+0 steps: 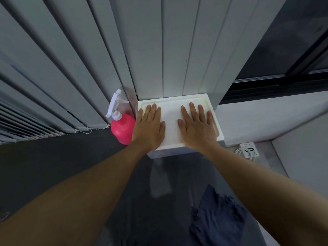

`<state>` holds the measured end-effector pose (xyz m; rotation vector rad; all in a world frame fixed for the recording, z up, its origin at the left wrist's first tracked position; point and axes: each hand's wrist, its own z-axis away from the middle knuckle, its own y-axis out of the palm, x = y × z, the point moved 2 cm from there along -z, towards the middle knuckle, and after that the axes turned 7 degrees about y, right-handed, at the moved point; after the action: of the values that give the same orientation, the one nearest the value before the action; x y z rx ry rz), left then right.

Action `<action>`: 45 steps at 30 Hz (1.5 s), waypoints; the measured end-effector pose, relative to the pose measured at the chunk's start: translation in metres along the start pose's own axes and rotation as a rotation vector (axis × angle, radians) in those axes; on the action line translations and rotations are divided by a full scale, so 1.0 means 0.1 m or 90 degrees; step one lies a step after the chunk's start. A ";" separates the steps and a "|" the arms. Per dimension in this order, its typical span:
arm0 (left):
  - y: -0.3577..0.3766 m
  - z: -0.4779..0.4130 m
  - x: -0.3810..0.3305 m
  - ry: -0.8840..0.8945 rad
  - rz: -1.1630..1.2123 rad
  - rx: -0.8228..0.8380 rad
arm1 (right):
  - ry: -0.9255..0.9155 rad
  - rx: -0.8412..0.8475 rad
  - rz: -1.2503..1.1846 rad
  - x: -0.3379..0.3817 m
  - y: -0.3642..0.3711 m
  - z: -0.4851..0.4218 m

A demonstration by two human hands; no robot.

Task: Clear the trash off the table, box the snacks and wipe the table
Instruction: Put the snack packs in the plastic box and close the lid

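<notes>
Both my hands lie flat on the lid of the white foam box (179, 121), which sits on the dark counter (53, 157) against the vertical blinds (88, 59). Left hand (150, 127) and right hand (197, 127): fingers (191, 108) extended, slightly spread, pinching nothing. Pink spray bottle (122, 128) touches the box's left side; blue cloth (216, 215) lies nearer me than the box. Judgement: foam is light, stiff, dents easily. Grip its side walls, not the lid rim.

white box (173, 114), pink bottle (122, 128), navy cloth (216, 215)
</notes>
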<state>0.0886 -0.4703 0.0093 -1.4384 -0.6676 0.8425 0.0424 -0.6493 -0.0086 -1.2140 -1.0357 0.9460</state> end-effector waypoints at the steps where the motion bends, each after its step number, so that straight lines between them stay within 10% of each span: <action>1: 0.00 0.04 0.01 -0.010 0.028 -0.023 | 0.000 0.001 -0.005 0.00 0.00 0.00; 10: 0.07 0.11 0.08 -0.132 0.029 -0.016 | 0.046 -0.027 0.051 0.00 -0.07 0.00; 35: -0.32 0.42 0.11 -0.044 0.046 0.226 | 0.027 0.163 0.001 -0.02 -0.24 0.25; 45: -0.51 1.00 0.00 0.001 0.033 0.150 | -0.014 0.125 -0.082 -0.05 -0.46 0.77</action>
<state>0.0110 -0.4107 0.0642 -1.2481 -0.5131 0.9292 -0.0320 -0.6395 0.0404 -0.9654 -1.0015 0.9393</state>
